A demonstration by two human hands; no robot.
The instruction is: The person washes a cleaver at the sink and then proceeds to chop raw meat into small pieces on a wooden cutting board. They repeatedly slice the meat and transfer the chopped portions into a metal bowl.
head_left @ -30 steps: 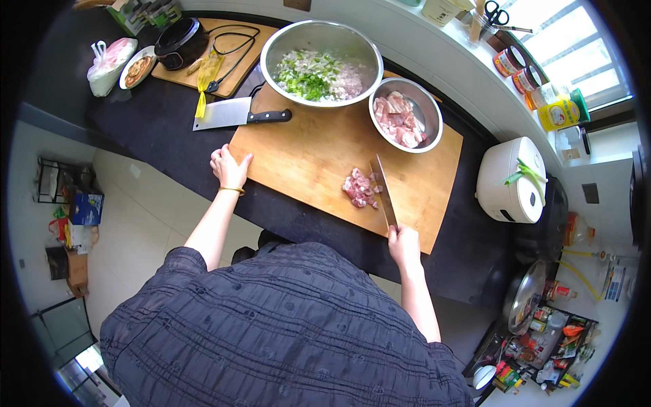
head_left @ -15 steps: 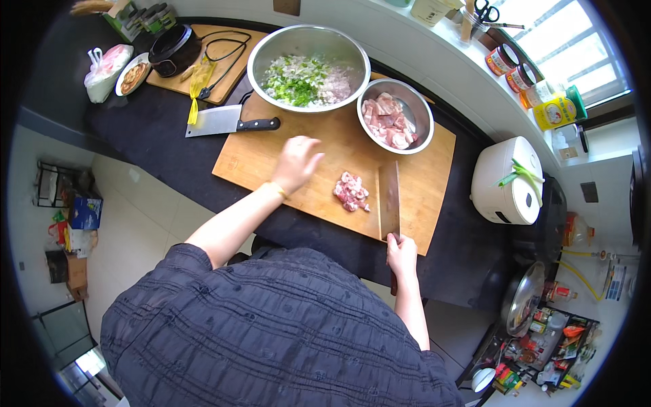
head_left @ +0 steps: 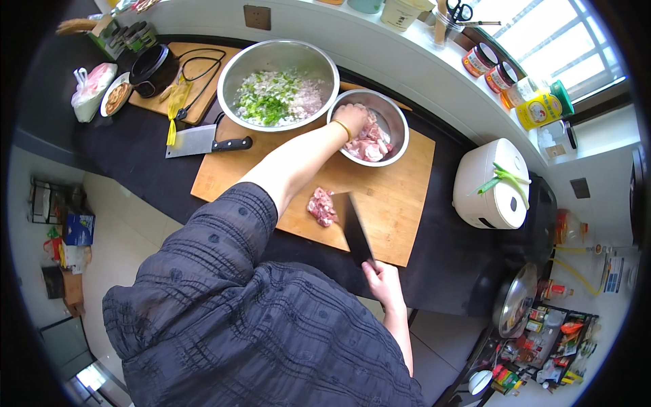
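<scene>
My left hand (head_left: 351,118) reaches into the smaller steel bowl (head_left: 403,144), its fingers bent together over the raw meat slices (head_left: 370,144); their tips are hidden. In my right hand (head_left: 384,281) is the handle of a cleaver (head_left: 354,229), blade tilted over the front of the wooden cutting board (head_left: 400,203). Just left of the blade lies a small heap of chopped raw meat (head_left: 322,207). Behind the board's left part stands a large steel bowl (head_left: 324,64) holding chopped scallion (head_left: 268,102) and pale minced bits.
A second cleaver (head_left: 203,141) lies by the board's left edge. Farther left are a small board with a cable (head_left: 203,68), a black pot (head_left: 152,71), a plate of food (head_left: 117,95) and a plastic bag (head_left: 91,95). At right stands a white rice cooker (head_left: 485,190) with scallion on its lid.
My left hand has gone from above the board into the smaller bowl. The cleaver in my right hand has swung left, its blade now near the chopped meat. The view has shifted somewhat.
</scene>
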